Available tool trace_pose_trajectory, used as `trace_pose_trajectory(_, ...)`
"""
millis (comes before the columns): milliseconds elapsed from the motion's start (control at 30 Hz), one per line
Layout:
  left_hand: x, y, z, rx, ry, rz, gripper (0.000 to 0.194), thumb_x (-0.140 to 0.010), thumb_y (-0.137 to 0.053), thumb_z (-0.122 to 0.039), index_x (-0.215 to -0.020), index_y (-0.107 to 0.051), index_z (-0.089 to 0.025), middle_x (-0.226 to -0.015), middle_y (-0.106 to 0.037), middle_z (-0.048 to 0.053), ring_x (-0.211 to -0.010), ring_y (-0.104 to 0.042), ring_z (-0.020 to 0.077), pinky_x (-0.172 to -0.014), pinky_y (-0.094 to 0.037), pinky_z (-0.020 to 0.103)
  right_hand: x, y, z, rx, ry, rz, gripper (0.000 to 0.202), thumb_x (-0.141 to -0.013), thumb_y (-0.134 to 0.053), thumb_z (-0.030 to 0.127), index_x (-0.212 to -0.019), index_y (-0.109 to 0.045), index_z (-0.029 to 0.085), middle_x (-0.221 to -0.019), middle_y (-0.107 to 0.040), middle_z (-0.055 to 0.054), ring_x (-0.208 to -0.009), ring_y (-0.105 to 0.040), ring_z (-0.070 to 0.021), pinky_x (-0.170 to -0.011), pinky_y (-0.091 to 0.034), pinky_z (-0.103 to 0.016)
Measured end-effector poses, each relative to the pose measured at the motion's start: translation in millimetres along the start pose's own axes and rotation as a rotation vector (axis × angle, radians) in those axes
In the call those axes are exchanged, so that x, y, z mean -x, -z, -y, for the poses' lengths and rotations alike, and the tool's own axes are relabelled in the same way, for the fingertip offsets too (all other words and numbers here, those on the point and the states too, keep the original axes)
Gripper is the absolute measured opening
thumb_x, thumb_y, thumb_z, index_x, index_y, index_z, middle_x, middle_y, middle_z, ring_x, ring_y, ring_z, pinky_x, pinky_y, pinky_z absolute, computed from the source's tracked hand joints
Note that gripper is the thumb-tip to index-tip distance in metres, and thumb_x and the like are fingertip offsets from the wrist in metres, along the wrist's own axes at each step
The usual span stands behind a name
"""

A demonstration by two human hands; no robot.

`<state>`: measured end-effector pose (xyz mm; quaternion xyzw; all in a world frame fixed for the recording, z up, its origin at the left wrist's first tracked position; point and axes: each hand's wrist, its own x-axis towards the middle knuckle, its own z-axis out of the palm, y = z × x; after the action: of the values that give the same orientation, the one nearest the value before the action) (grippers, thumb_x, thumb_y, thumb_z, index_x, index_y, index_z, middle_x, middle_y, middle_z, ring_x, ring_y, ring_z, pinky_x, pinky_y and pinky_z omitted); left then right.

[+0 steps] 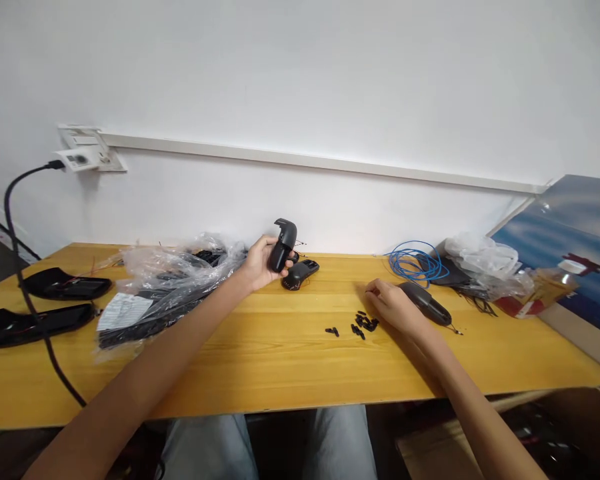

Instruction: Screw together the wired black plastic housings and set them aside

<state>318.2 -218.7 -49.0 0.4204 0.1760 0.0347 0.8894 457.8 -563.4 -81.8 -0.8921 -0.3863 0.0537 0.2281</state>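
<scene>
Your legs (207,447) are showing below the near edge of the wooden surface (280,380). Your left forearm (180,347) is slanting up and inward from the lower left, reaching farther out than the right one; your right forearm (460,373) is angling inward from the lower right. Small black pieces (367,325) are lying loosely grouped between your forearms. Just beyond them and to their right, your right hand (387,303) is hovering or resting low, knuckles up, fingers curling inward; you can't tell whether they are pinching anything. A dark casing (425,301) is lying just beside that wrist, on its far side. Farther out, your left hand (261,267) is gripping a curved black part (285,247), holding it upright above the surface, with the fingers wrapping its lower portion and its hooked top pointing left. Another black casing (301,272) is sitting just right of that hand. Blue cable (415,261) is lying coiled toward the back, before the white wall (305,87).
</scene>
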Motion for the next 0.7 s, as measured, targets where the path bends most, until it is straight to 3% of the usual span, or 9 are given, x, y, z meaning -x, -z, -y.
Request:
trace_pose_trajectory(167, 25, 3.2, 28, 0.037, -0.048, 0.129, 0.033, -0.074, -0.082, -0.031, -0.102, -0.072, -0.016, -0.099, -0.074, 0.010, -0.062, -0.055, 0.0123, -0.048, -0.040, 0.023, -36, -13, 50, -0.511, 0.065, -0.132, 0.039, -0.094, -0.073, 0.053, -0.118, -0.079, 0.023, -0.115, -0.084, -0.012, -0.102, -0.078, -0.0279, -0.096, -0.061, -0.046)
trace_pose_trajectory(267, 30, 2.5, 48, 0.025, -0.069, 0.135, 0.042, -0.076, -0.088, -0.037, -0.111, -0.075, -0.018, -0.117, -0.078, 0.013, -0.069, -0.058, 0.0128, -0.052, -0.041, 0.023, -67, -28, 88, -0.785, 0.056, -0.155, 0.040, -0.084, -0.084, 0.058, -0.106, -0.083, 0.024, -0.111, -0.085, -0.008, -0.100, -0.077, -0.0243, -0.096, -0.060, -0.042)
trace_pose_trajectory(367, 30, 5.9, 63, 0.021, -0.074, 0.094, 0.041, -0.082, -0.088, -0.045, -0.114, -0.078, -0.021, -0.119, -0.079, 0.012, -0.074, -0.061, 0.0155, -0.056, -0.042, 0.025, -84, -43, 116, -1.047, 0.033, -0.099, 0.040, -0.074, -0.095, 0.053, -0.098, -0.083, 0.024, -0.099, -0.084, -0.004, -0.089, -0.074, -0.0190, -0.089, -0.061, -0.036)
trace_pose_trajectory(533, 31, 10.9, 75, -0.001, -0.154, 0.047, 0.033, -0.087, -0.087, -0.047, -0.108, -0.079, -0.023, -0.112, -0.079, 0.008, -0.084, -0.065, 0.0198, -0.062, -0.046, 0.030, -73, -63, 126, -1.321, -0.044, 0.004, 0.037, -0.068, -0.103, 0.047, -0.093, -0.085, 0.028, -0.098, -0.085, -0.002, -0.089, -0.076, -0.0202, -0.096, -0.064, -0.042)
trace_pose_trajectory(700, 29, 9.9, 82, 0.012, -0.184, 0.036, 0.031, -0.087, -0.090, -0.041, -0.110, -0.079, -0.024, -0.119, -0.079, 0.007, -0.111, -0.071, 0.0278, -0.086, -0.058, 0.037, -60, -70, 121, -1.360, -0.129, 0.056, 0.036, -0.071, -0.101, 0.048, -0.097, -0.088, 0.028, -0.109, -0.087, -0.005, -0.106, -0.079, -0.0249, -0.111, -0.061, -0.048)
